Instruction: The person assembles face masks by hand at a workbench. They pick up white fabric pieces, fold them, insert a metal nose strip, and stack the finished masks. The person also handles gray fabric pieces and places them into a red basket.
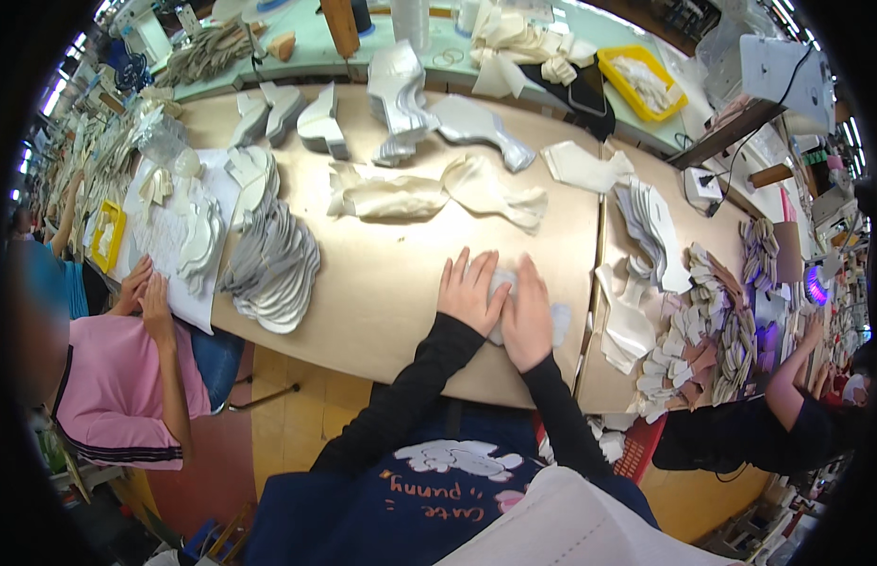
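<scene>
Both of my hands lie over a light grey, shoe-part-shaped piece (559, 324) on the brown table. My left hand (470, 292) rests flat on its left side, fingers stretched and a little spread, thumb toward the right hand. Beside it my right hand (526, 319) lies with fingers straight and close together, covering much of the piece. Neither hand grips anything. Just beyond them lie two crumpled cream fabric pieces, one long (386, 195) and one wider (495, 189). Most of the grey piece's outline is hidden under my palms.
Stacked grey pieces (273, 269) stand at the left, and a tall stack (399, 99) at the back. Right of the table seam are white stacks (651, 226) and cream pieces (624, 321). A yellow tray (643, 83) stands back right. A person in pink (127, 377) works at left.
</scene>
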Demonstrator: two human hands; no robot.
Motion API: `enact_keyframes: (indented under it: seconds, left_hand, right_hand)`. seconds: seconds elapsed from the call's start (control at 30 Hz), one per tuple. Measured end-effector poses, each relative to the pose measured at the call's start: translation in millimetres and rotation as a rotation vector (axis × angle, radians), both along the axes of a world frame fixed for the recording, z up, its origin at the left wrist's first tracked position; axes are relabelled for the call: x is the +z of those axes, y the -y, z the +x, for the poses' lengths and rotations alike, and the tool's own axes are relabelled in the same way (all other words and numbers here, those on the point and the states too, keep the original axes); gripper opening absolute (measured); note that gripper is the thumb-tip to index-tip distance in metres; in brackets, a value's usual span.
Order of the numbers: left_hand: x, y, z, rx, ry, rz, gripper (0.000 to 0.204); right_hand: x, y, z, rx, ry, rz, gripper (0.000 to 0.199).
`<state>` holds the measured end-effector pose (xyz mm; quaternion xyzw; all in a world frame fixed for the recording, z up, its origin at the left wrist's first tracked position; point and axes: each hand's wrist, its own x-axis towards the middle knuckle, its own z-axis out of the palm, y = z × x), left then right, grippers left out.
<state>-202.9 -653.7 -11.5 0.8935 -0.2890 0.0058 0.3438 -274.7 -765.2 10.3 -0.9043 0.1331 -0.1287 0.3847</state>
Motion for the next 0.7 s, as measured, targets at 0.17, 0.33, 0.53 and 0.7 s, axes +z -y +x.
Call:
enact_keyframes:
  seconds: [0.17, 0.33, 0.53, 0.7]
  left_hand:
    - [2, -2, 0, 0.006, 0.058, -0.112, 0.033]
    - [4, -7, 0, -0.043, 0.032, -0.295, 0.020]
    - [9, -15, -1, -0.090, -0.016, -0.384, 0.025]
    - [3, -21, 2, -0.102, 0.030, -0.727, 0.048]
  right_hand:
    - [19, 3, -38, 0.020, -0.117, -0.448, 0.053]
    - [9, 2, -49, 0.002, -0.104, -0.174, 0.052]
    - [19, 13, -32, 0.125, -0.315, -0.072, 0.053]
    - [55, 4, -38, 0.017, -0.336, 0.036, 0.041]
